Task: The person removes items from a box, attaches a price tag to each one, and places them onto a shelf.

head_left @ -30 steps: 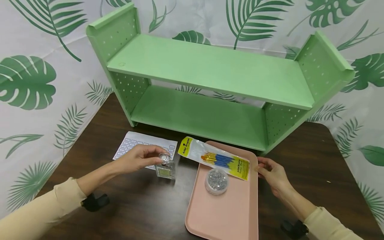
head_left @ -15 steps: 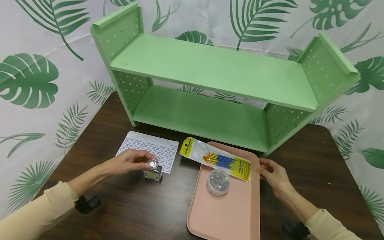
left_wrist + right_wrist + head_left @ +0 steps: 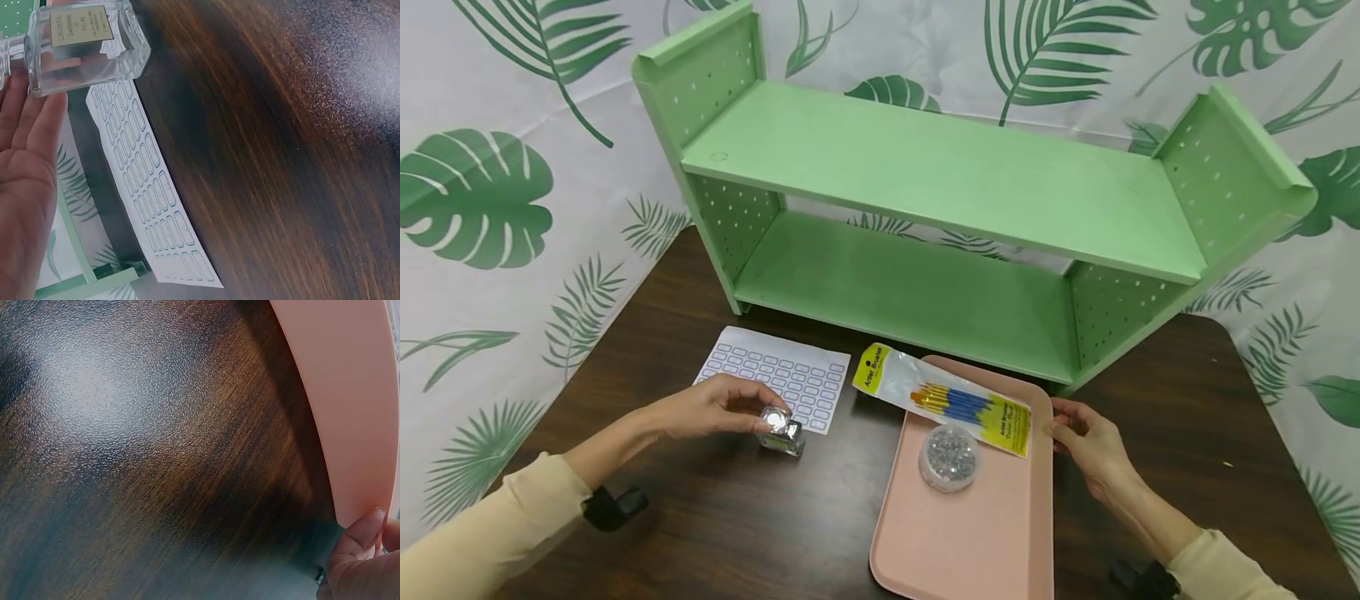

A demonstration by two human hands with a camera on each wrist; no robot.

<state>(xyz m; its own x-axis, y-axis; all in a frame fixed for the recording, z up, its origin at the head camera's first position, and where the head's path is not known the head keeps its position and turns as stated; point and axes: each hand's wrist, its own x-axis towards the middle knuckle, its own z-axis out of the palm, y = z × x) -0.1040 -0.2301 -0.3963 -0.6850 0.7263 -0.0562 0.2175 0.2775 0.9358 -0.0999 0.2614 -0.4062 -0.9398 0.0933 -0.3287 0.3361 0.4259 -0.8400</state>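
Note:
My left hand point(image 3: 718, 406) pinches the clear cap of a square glass perfume bottle point(image 3: 784, 438) between thumb and fingers. In the left wrist view the bottle point(image 3: 87, 50) shows a pale gold label and clear glass walls. It stands at the near edge of a white sheet of blue-outlined labels point(image 3: 805, 379); whether it touches the table is hard to tell. My right hand point(image 3: 1093, 446) pinches the right rim of a pink tray point(image 3: 962, 533). On the tray are a round clear tub of silvery bits point(image 3: 950, 458) and a packet of artist brushes point(image 3: 951, 400), whose left end overhangs the rim.
A green two-tier metal shelf point(image 3: 910, 262) stands behind the tray and sheet, its right front corner close to the tray's far edge. Dark wood table point(image 3: 760, 533) lies in front and at both sides. A leaf-patterned cloth point(image 3: 490, 333) hangs behind.
My left hand has carried the bottle leftward and lowered it, from in front of the sheet's right end to its near edge. The right hand keeps its grip on the tray rim.

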